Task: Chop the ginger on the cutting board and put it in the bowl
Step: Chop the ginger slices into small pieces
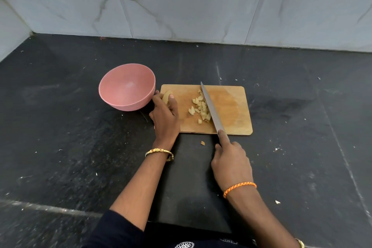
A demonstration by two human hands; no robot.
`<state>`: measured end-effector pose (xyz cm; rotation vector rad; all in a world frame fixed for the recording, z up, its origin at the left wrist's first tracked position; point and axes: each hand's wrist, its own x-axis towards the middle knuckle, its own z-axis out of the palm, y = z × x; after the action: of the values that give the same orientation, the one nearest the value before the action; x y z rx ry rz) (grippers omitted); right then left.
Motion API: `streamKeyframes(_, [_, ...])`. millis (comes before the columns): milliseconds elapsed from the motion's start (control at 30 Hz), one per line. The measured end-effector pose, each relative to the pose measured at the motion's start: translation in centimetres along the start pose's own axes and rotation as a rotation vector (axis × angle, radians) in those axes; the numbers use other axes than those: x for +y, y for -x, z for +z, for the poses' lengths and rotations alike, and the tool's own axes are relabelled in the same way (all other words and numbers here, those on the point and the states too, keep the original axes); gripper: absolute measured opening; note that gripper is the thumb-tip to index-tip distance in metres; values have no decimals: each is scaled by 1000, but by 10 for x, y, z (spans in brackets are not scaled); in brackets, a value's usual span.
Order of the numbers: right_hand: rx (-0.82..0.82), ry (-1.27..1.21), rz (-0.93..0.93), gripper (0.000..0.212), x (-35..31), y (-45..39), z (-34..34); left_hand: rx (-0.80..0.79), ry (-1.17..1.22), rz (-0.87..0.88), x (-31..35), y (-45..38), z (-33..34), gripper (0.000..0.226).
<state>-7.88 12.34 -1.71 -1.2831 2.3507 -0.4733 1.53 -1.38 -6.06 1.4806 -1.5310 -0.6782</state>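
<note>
A wooden cutting board [231, 106] lies on the dark counter. Several chopped ginger pieces [200, 106] sit in a small heap on its middle. My right hand [231, 159] grips the handle of a long knife [211, 107], forefinger laid along the blade's spine; the blade lies on the board against the right side of the heap. My left hand [165, 115] holds an uncut chunk of ginger [167, 95] at the board's left edge. A pink bowl [126, 86] stands just left of the board, tilted toward me, with nothing visible inside.
One stray ginger piece [202, 143] lies on the counter just in front of the board. Small pale scraps dot the black counter [60, 127]. A marble-tiled wall [181, 2] closes off the back and the left corner.
</note>
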Motion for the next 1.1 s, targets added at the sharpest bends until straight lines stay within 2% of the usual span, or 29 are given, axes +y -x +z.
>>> streamKeyframes(200, [-67,-14,-15,48,-17,1,8,14,-12,43,3,3,-2,29])
streamKeyframes(333, [-61,-96,-49,44,-17,1,2,-29,-37,73,-7,1,-4,42])
streamKeyframes(400, [-28,-139,-30,44,-12,2,-6,-49,-45,78,-11,1,-5,50])
streamKeyframes(567, [5,-130,64,46,0,2,-11,-80,-40,72,-15,-2,-6,55])
streamKeyframes(733, [-32,-137,1,43,-16,7,0,-106,-41,102,-15,-2,-8,39])
streamKeyframes(933, [-25,-357,20,43,-8,6,-3,-96,87,108,-14,-2,-15,51])
streamKeyframes(1033, [48,-498,66,38,10,8,-12,-11,124,70,-7,9,-19,30])
streamKeyframes(1100, [97,-545,100,36,20,6,-14,67,353,-95,5,17,-24,12])
